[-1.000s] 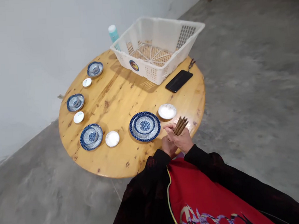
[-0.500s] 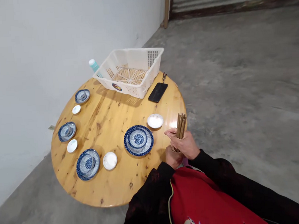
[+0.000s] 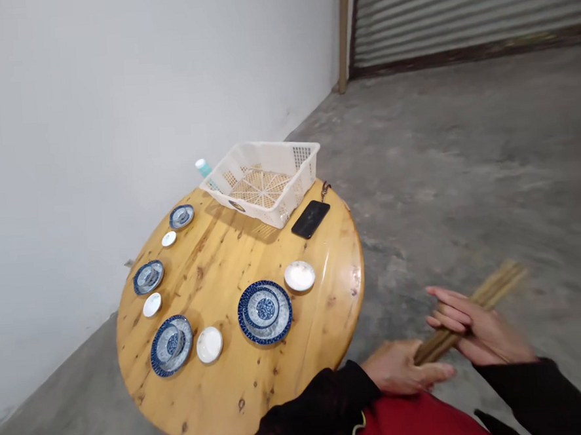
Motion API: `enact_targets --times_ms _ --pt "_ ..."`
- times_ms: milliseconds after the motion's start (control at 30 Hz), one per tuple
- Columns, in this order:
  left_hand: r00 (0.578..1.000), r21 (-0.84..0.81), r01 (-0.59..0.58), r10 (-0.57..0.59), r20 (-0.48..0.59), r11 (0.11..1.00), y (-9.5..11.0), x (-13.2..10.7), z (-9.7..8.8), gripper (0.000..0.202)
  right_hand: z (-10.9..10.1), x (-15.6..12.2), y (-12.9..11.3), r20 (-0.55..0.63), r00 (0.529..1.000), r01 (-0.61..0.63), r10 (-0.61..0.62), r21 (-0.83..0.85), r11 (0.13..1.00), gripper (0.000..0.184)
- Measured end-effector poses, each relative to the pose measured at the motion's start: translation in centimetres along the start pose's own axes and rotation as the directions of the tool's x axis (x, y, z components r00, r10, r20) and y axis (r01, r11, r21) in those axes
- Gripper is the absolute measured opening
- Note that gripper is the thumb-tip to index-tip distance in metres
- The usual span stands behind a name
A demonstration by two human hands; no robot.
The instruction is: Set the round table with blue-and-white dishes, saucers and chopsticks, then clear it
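Observation:
A bundle of brown wooden chopsticks (image 3: pixel 496 285) is tilted up to the right, its far end smeared by motion. My left hand (image 3: pixel 403 367) is wrapped round the lower end. Higher up, my right hand (image 3: pixel 489 330) grips the same bundle, with fingers curled about it. Both hands are off the table's right side, over the floor. Nearest to them on the wooden table (image 3: pixel 322 334) are a blue-and-white plate with a bowl on it (image 3: pixel 265 312) and a small white dish (image 3: pixel 300 276).
Along the table's left side stand several blue-patterned plates with bowls (image 3: pixel 171 346), and small white dishes (image 3: pixel 210 345). A white plastic basket (image 3: pixel 265 212) sits at the back, with a black phone (image 3: pixel 311 219) beside it and a teal bottle (image 3: pixel 203 168) behind. A white wall (image 3: pixel 139 89) borders the left.
Both hands have moved right with the chopsticks, away from the table's edge. The bundle has gone from nearly upright to slanting right. The view has shifted too.

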State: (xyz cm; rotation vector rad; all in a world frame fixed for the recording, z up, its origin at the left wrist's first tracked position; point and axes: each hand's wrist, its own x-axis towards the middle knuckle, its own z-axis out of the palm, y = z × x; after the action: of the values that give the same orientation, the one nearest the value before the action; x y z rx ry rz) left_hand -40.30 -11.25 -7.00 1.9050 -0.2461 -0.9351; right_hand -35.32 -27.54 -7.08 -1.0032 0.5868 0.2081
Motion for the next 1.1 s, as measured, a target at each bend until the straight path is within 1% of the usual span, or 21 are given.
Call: enact_targets --times_ms 100,200,267,300,367,467,567,667,833,933,1033,1100 --pt "0.998 0.061 0.044 -0.046 0.039 0.997 1.7 2.2 1.2 0.038 -2.8 0.9 -1.7 -0.046 0.992 -0.115 0.118 0.056 0.992 0.037" --pt "0.998 0.071 0.047 -0.049 0.024 0.996 3.1 4.2 2.5 0.037 -4.8 1.6 -3.2 -0.064 0.988 -0.132 0.137 0.077 0.988 0.033" --pt "0.998 0.047 0.062 -0.062 0.009 0.997 4.0 5.3 3.4 0.035 -5.9 2.0 -3.8 -0.054 0.992 -0.112 0.117 0.083 0.99 0.032" --pt "0.998 0.023 0.067 -0.067 0.0 0.998 4.4 5.8 3.8 0.032 -6.3 2.1 -4.0 -0.05 0.994 -0.091 0.096 0.086 0.992 0.035" --pt "0.997 -0.036 0.065 -0.066 -0.03 0.997 5.3 6.7 4.4 0.028 -7.0 2.1 -4.1 -0.046 0.997 -0.058 0.062 0.081 0.995 0.046" --pt "0.99 -0.084 0.035 -0.046 -0.135 0.996 6.4 7.7 5.2 0.024 -7.4 1.7 -3.7 -0.038 0.998 -0.058 0.059 0.019 0.998 0.061" --pt "0.965 -0.099 0.033 -0.057 -0.257 0.995 7.3 8.2 5.4 0.021 -7.0 1.4 -3.2 0.004 1.0 -0.025 0.026 -0.12 0.992 0.064" --pt "0.937 -0.063 0.027 -0.047 -0.347 0.998 8.0 8.4 5.1 0.019 -5.9 1.8 -2.9 0.036 0.999 0.013 -0.005 -0.235 0.972 0.064" --pt "0.881 0.003 0.051 -0.044 -0.47 0.999 8.4 9.5 3.5 0.014 -3.9 3.6 -3.0 0.092 0.995 0.002 0.025 -0.282 0.959 0.067" --pt "0.866 0.037 0.057 -0.031 -0.5 0.998 8.5 11.0 2.1 0.014 -2.7 5.1 -4.0 0.119 0.993 0.026 0.01 -0.301 0.953 0.065" --pt "0.871 0.059 0.048 -0.013 -0.491 0.997 8.9 12.6 0.2 0.015 -1.4 7.0 -5.5 0.145 0.989 0.058 -0.014 -0.303 0.951 0.062" --pt "0.879 0.035 0.018 0.001 -0.478 0.999 9.1 13.4 -1.4 0.02 -0.1 8.5 -6.4 0.171 0.985 0.07 -0.017 -0.307 0.949 0.061"
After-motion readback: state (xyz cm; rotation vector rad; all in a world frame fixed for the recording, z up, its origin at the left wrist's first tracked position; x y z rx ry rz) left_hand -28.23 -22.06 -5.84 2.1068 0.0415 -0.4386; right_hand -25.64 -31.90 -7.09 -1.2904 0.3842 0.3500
